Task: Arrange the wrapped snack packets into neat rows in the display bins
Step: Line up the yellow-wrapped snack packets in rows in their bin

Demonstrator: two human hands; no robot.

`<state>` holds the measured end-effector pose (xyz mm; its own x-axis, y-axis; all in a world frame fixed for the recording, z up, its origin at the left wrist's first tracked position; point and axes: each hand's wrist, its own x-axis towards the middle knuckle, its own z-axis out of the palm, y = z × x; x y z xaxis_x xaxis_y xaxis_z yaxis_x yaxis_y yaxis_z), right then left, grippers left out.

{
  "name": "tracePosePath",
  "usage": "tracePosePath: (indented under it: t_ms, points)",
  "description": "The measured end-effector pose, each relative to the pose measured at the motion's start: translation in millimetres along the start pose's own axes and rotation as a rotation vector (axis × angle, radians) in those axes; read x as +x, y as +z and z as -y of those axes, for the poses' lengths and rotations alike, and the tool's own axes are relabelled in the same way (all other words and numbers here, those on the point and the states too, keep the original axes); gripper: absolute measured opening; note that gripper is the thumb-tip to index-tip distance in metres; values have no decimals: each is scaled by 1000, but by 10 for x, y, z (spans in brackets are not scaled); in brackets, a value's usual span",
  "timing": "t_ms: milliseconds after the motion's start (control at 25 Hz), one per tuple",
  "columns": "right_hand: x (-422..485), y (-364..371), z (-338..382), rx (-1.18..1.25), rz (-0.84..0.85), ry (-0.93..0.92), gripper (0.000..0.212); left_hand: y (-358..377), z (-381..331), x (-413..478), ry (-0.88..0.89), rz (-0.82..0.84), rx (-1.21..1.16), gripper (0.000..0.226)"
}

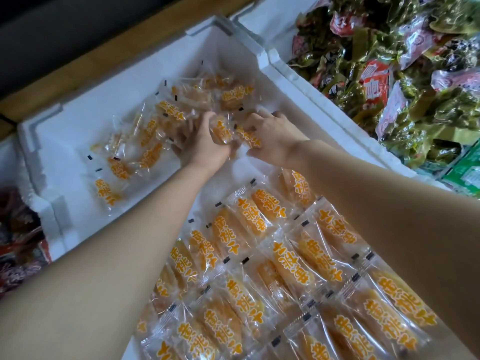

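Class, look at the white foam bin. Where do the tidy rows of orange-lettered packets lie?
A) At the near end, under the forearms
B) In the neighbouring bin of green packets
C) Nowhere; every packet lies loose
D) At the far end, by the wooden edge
A: the overlapping rows fill the near end of the white foam bin, while the loose packets lie at its far end.

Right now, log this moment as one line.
stage: gathering | left hand grips orange packet | right hand pinches neighbouring packet | near rows neat | far pile loose in white foam bin
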<state>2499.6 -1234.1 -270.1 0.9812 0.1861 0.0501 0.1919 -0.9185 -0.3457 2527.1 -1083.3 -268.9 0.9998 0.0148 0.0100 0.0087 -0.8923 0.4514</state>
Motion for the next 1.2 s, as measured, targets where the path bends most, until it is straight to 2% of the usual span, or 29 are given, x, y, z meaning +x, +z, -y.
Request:
tracePosePath:
  t_ms: [160,240,400,600,760,840,960,1120,1200]
  points:
    - [-95,-52,6,-67,-39,55,55,-12,-26,-189,70,-47,-89,58]
    - [-96,-59,1,-43,-35,93,58,-33,-13,-223,61,-43,-108,62]
    - [-94,-35,43,-41,-31,71,61,-49,-37,-245,92,-104,12,70]
    - [-70,-1,76,47,-47,80,54,30,-79,-190,96,36,-111,98]
    - [33,78,23,5,76,27,64,-6,-113,-219,93,10,38,80]
    - [36,25,-5,-65,83,20,56,-44,-65,-256,120,23,70,68]
    - [-33,-97,-2,15,72,88,41,-90,-25,-338,132,36,-31,55]
    - [-101,-166,32,69,56,56,36,-123,-94,-353,139,62,119,53]
    - [-143,-208,63,81,16,31,35,-113,-72,-347,129,92,119,55]
